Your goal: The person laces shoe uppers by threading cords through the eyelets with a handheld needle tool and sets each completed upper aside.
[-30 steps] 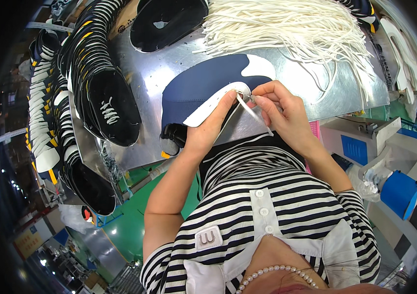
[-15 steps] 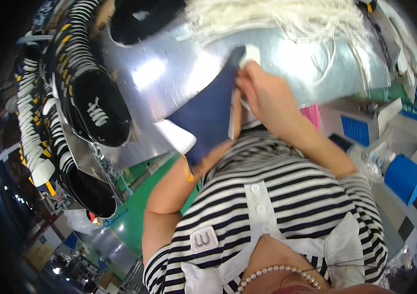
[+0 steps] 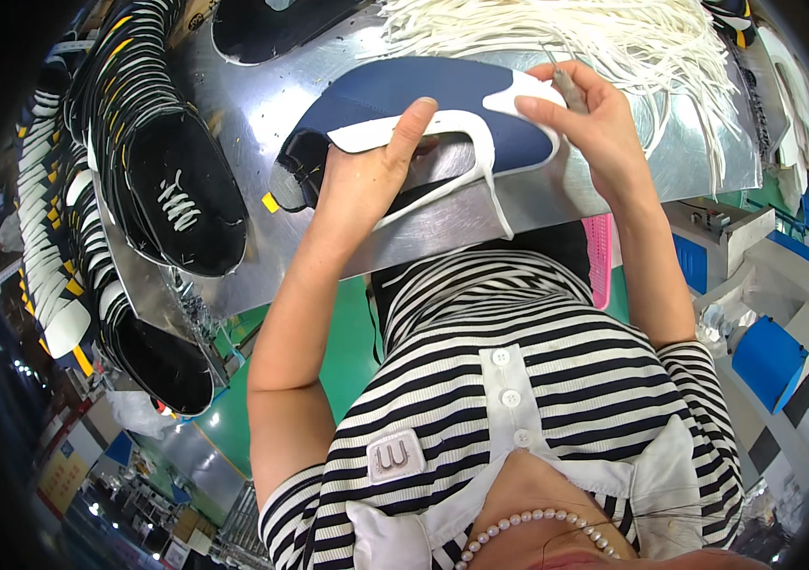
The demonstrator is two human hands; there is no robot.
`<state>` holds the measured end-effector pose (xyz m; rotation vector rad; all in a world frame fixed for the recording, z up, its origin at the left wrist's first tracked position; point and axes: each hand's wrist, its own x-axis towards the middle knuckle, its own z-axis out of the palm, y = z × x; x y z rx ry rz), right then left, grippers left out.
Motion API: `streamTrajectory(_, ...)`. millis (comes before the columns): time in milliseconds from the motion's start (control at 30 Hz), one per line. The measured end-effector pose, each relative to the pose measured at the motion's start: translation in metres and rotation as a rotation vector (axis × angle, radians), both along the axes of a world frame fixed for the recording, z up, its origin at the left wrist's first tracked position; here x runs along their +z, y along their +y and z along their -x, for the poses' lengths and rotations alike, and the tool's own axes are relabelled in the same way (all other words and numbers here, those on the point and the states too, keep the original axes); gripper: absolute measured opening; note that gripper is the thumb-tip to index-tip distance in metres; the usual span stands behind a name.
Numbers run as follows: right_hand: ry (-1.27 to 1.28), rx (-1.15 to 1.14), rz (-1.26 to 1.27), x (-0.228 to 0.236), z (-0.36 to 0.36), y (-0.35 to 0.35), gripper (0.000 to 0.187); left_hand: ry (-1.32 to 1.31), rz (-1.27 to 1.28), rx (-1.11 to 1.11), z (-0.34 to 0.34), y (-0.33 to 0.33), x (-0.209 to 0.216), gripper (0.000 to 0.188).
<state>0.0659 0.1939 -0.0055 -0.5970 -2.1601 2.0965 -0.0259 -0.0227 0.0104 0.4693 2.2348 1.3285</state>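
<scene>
A navy blue shoe upper (image 3: 423, 85) with white trim lies on its side over the metal table, its toe end to the right. My left hand (image 3: 361, 185) is closed on it, thumb pressed on the white facing and fingers hidden behind or inside. A white lace (image 3: 494, 195) hangs in a loop from the facing, its loose end toward me. At the toe end, my right hand (image 3: 599, 123) pinches the upper's white edge. Between the same fingers it holds a slim awl-like tool (image 3: 571, 90) with a greyish handle and a thin tip pointing away.
A pile of white laces (image 3: 556, 33) covers the far side of the metal table (image 3: 281, 261). Long stacks of shoe uppers (image 3: 181, 195) stand at the left, and another dark upper (image 3: 281, 24) lies far left. A pink basket (image 3: 598, 256) shows below the table's front edge.
The upper has turned from a slanted, upright pose to lying lengthwise, its facing now visible. My left hand has come into view on it; the tool now shows in my right hand.
</scene>
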Motion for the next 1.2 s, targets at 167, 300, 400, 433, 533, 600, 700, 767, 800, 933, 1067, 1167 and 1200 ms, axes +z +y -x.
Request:
streamTrajectory(167,-0.005,-0.13,0.156,-0.021,0.012,0.017,0.032,0.348,0.104,-0.422,-0.006,-0.007,0.015,0.044)
streamTrajectory(300,0.007,-0.09,0.056,-0.004,-0.014,-0.001,0.02,0.43,0.256,-0.279,-0.012,-0.01,0.007,0.028)
streamTrajectory(400,0.031,0.225,-0.185,-0.015,-0.034,-0.02,0.025,0.582,0.185,-0.259,-0.025,-0.001,0.015,0.024)
streamTrajectory(433,-0.06,0.25,-0.144,-0.007,-0.031,-0.028,0.026,0.656,0.144,-0.267,-0.027,0.003,0.019,0.022)
streamTrajectory(533,0.059,0.238,0.078,-0.01,-0.032,-0.037,0.025,0.763,0.065,-0.252,-0.027,0.006,0.023,0.016)
streamTrajectory(600,-0.059,0.413,-0.027,-0.012,-0.055,-0.03,0.027,0.739,0.071,-0.176,-0.019,0.003,0.036,0.017)
streamTrajectory(700,-0.083,0.636,-0.311,-0.02,-0.113,-0.018,0.022,0.749,-0.104,-0.006,0.008,-0.007,0.058,0.017)
streamTrajectory(767,-0.183,0.57,-0.389,-0.019,-0.153,-0.004,0.015,0.704,-0.187,0.062,0.013,-0.001,0.073,0.02)
streamTrajectory(800,-0.201,0.535,-0.454,-0.019,-0.167,0.002,0.013,0.636,-0.172,0.104,0.011,0.003,0.078,0.023)
streamTrajectory(933,-0.149,0.371,-0.384,0.001,-0.159,-0.004,0.011,0.54,0.207,-0.169,-0.001,-0.004,0.044,0.02)
streamTrajectory(1067,0.098,0.135,-0.189,0.002,-0.093,-0.018,0.019,0.56,0.334,-0.305,-0.013,-0.006,0.004,0.024)
streamTrajectory(1167,0.121,0.112,-0.151,0.005,-0.036,-0.019,0.017,0.561,0.436,-0.351,-0.017,0.004,0.015,0.024)
streamTrajectory(1200,0.171,0.106,-0.123,0.004,-0.02,-0.02,0.017,0.541,0.448,-0.364,-0.017,0.004,0.017,0.024)
